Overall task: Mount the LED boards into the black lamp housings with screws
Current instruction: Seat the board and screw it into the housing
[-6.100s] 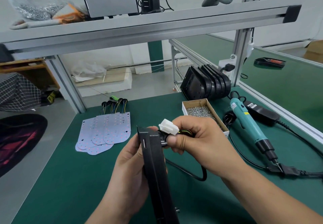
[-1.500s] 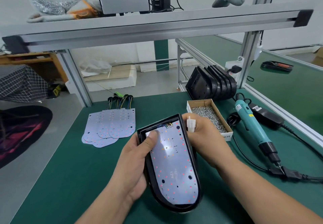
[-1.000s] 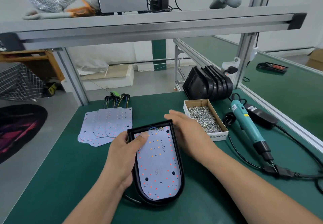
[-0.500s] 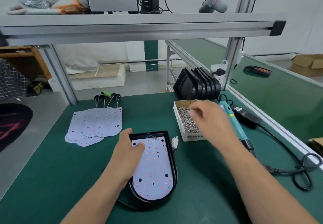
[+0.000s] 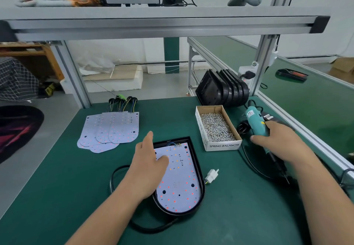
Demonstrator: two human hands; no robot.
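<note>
LED board (image 5: 179, 179) seated in black lamp housing (image 5: 199, 170), mid-surface nr front edge; no screws visible in holes yet. Left hand (image 5: 148, 170) flat, fingers spread, pressing board, gripping nothing. Right hand (image 5: 277, 142) curled round teal electric screwdriver (image 5: 255, 122) nr right edge; looks like grasp, lift not begun. Screw box (image 5: 218, 128) full, beside housing. Spare boards (image 5: 111, 130) back-left, empty housings (image 5: 223, 90) stacked back-right: most units left, judging by piles.
</note>
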